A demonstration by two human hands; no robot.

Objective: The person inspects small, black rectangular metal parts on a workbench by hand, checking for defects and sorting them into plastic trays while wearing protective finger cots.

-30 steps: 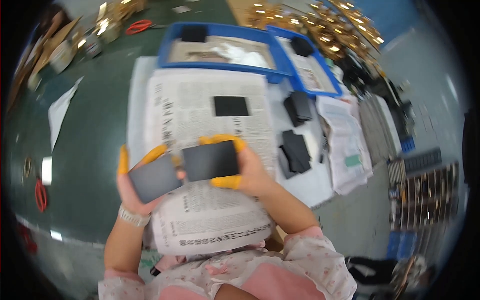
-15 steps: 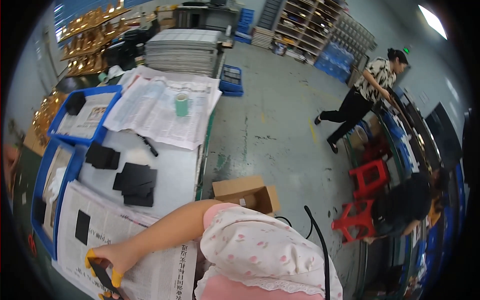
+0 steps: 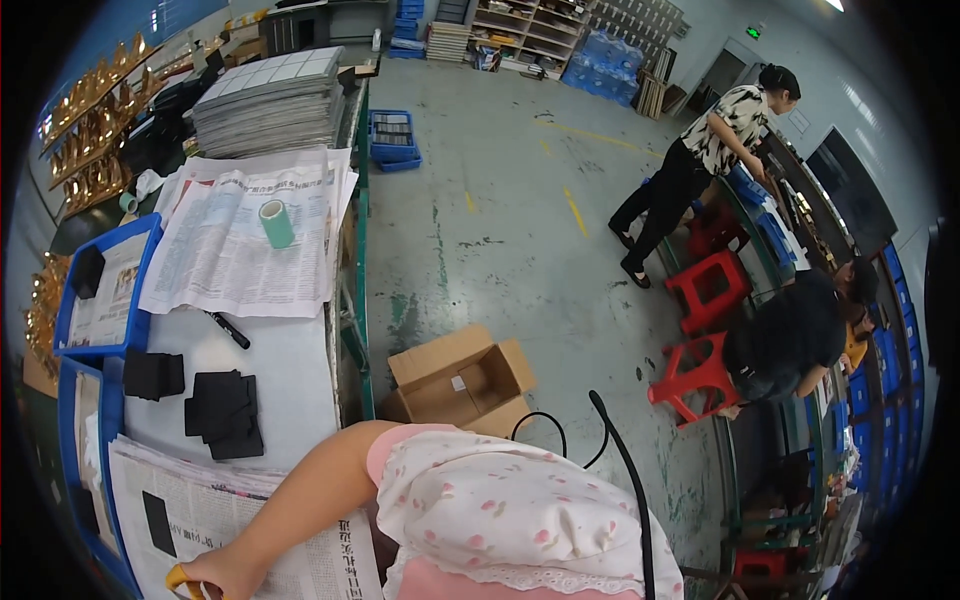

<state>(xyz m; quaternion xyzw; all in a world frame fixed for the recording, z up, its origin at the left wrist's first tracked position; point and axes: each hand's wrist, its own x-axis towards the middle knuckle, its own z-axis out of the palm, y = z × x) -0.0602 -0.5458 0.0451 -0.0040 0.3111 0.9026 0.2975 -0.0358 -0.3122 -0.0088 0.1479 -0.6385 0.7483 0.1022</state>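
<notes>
R hand w/ yellow finger covers now at bottom edge, cut off, can't tell if gripping; L hand out of view. Flat black rectangular card on printed newspaper stack, just beyond R hand. Upper blue plastic tray, paper-lined, holds black block. Lower blue plastic tray: crumpled white material. Open brown cardboard box on grey floor, white label inside. Blue plastic crates farther off, contents dark grey.
</notes>
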